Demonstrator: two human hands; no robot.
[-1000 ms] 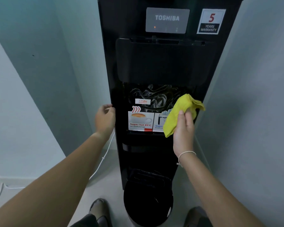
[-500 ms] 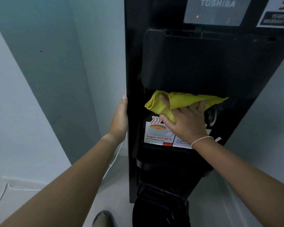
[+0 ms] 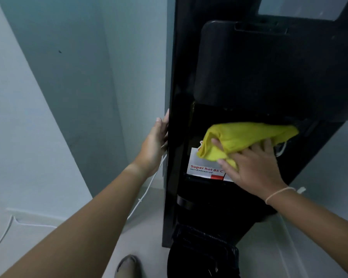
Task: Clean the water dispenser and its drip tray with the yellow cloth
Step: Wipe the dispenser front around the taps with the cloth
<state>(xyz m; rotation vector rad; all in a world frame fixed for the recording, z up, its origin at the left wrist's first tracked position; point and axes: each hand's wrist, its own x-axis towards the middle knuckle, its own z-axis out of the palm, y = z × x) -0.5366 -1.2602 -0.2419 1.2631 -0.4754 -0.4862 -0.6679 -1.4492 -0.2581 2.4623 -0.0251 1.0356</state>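
The tall black water dispenser [image 3: 249,67] fills the right half of the view. Inside its dispensing recess, my right hand [image 3: 253,167] presses the bunched yellow cloth [image 3: 247,135] against the back wall, thumb and fingers curled into the fabric. The cloth covers the top of the "Super hot 85°C" sticker [image 3: 204,169]. My left hand [image 3: 155,145] rests flat on the dispenser's left side panel, fingers straight. The drip tray below the recess is too dark to make out.
Pale walls close in on the left and right. A white cable [image 3: 145,194] runs down along the dispenser's left side to the floor. A black round container [image 3: 203,255] stands at the dispenser's foot, and a shoe [image 3: 128,265] shows at the bottom edge.
My right hand carried the cloth from in front of the recess into it, then wiped slightly down. The left hand moved onto the side panel. The view has closed in on the dispenser.
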